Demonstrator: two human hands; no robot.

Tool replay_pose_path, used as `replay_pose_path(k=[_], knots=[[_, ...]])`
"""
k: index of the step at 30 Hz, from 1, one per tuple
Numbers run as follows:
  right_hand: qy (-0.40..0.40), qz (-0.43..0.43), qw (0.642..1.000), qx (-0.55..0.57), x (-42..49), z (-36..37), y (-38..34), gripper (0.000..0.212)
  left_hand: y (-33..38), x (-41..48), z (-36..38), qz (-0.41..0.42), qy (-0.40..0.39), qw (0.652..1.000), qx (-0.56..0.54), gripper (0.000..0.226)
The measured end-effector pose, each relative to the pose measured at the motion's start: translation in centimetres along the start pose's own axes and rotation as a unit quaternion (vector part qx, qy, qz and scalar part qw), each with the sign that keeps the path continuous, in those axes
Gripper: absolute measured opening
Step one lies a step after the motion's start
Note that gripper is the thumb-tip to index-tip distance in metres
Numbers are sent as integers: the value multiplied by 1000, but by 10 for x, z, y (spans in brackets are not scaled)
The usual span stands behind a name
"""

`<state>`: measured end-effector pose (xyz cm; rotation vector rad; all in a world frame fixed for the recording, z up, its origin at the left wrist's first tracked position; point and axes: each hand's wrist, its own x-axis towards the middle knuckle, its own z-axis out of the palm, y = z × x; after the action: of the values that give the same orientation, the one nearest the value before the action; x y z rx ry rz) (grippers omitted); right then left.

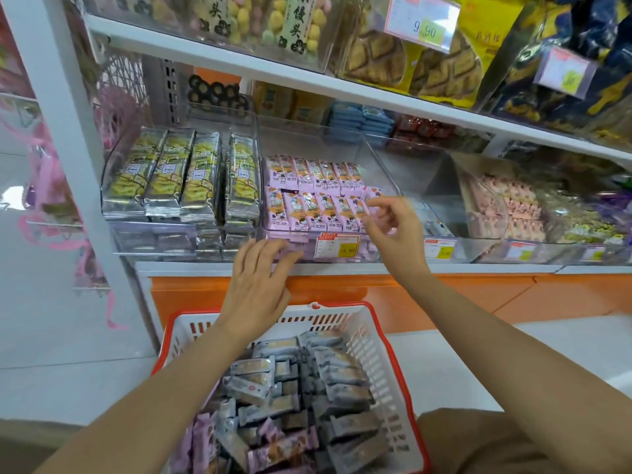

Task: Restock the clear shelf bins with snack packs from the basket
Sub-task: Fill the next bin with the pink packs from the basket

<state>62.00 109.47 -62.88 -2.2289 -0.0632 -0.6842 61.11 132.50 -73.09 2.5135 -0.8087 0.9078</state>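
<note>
Left hand (260,282): centre of frame, fingers straight and spread, tips touching the front wall of the middle clear bin (383,162), just left of the price tag (338,246).
Right hand (393,230): right of centre, fingers loosely curled and blurred at the right end of the front row of pink packs (318,196); whether it pinches a pack cannot be told.
Pink packs: two upright rows inside the middle clear bin, directly above the left hand and just left of the right hand's fingertips.
Basket (367,336): white with a red rim, lower centre of frame, beneath both forearms, apart from either hand.
Grey packs (328,381): loose heap filling the basket.
Purple packs (205,439): a few at the lower left of that heap.
Left bin (109,172): clear, just beside the middle clear bin, left of centre; holds silver-and-yellow packs (178,176) standing in rows.
Shelf (342,268): white ledge carrying the bins; orange panel (444,292) directly below it.
</note>
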Motion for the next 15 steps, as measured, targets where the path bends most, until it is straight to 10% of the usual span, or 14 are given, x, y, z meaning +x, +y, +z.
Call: replay_pose_path(k=[6,15], knots=[[-210,14,963,169,-64,38,-14,15,-16,-46,19,-9,-122,992,38,46],[-494,108,861,47,-167,112,65,30,-50,-104,40,-121,-294,938,139,90]])
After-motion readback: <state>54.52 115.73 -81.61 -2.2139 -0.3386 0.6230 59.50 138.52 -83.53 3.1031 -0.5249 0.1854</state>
